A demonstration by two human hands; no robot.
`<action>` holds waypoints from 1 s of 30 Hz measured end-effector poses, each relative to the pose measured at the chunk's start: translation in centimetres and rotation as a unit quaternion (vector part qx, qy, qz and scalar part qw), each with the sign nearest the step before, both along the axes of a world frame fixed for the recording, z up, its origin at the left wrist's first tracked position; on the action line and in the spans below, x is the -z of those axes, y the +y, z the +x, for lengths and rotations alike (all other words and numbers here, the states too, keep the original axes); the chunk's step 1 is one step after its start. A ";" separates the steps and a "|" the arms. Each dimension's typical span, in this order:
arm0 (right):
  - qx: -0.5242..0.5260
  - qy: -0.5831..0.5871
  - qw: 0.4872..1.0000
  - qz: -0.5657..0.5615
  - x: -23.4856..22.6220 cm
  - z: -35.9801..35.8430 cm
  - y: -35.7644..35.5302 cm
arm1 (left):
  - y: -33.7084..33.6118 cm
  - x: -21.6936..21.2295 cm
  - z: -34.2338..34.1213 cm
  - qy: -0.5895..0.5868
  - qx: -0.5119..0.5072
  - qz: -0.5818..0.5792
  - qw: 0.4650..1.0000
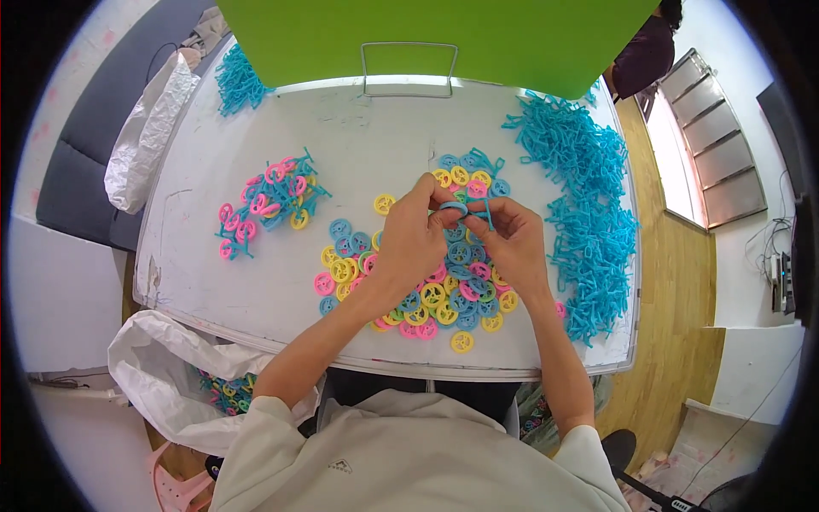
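Over the middle of the table, my left hand [418,235] pinches a small blue plastic wheel [455,206]. My right hand [517,243] is closed on a thin teal plastic axle piece [488,209], held close against the wheel. Whether the two parts are joined, I cannot tell. Beneath my hands spreads a heap of spoked plastic wheels [432,295] in blue, yellow, pink and green. To the left lies a smaller pile of teal pieces with wheels on them [277,196].
A large heap of teal pieces [593,222] runs along the white table's [213,282] right side; a smaller one [239,81] sits far left. A green panel [409,34] stands behind. At lower left, a white sack [158,354] holds coloured parts. Someone in dark clothing [644,60] is at far right.
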State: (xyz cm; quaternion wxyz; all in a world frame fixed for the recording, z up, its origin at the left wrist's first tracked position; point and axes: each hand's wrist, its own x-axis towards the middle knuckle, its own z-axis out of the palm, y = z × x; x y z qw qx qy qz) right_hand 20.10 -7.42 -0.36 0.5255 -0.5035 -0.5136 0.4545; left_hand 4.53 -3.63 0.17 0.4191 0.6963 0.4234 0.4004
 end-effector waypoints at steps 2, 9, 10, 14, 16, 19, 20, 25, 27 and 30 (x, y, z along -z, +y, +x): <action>0.015 -0.020 1.000 -0.015 -0.3 -0.3 -0.2 | 0.2 0.4 -0.1 -0.130 0.020 -0.102 0.986; 0.027 0.070 0.997 -0.030 -0.3 -0.4 -0.1 | 0.0 -0.3 0.4 0.021 -0.039 0.167 0.985; 0.042 0.048 0.998 -0.022 -1.0 -0.6 -0.3 | 0.1 -0.7 0.3 -0.039 -0.034 0.069 0.996; 0.099 -0.173 0.975 0.098 -0.6 -0.2 -0.3 | 0.7 -1.2 -0.2 -0.154 0.032 -0.123 0.980; 0.110 -0.149 0.980 0.068 -0.9 -0.4 -0.4 | 0.9 -0.9 -0.3 -0.172 0.041 -0.126 0.976; 0.105 -0.100 0.989 0.007 -1.3 -0.3 -0.3 | 0.8 -0.6 -0.3 -0.198 0.056 -0.131 0.970; 0.089 -0.073 0.993 -0.023 -1.4 -0.2 -0.3 | 0.8 -0.6 -0.3 -0.205 0.061 -0.132 0.968; 0.103 0.017 0.992 -0.065 -0.4 -0.4 0.0 | 0.2 -1.0 0.1 -0.179 0.028 -0.140 0.973; 0.110 0.062 0.990 -0.068 -0.1 -0.8 0.1 | 0.1 -1.0 0.2 -0.183 0.017 -0.148 0.972; 0.107 0.120 0.984 -0.080 -0.3 -1.1 0.0 | -0.2 -0.7 0.4 -0.191 0.000 -0.138 0.972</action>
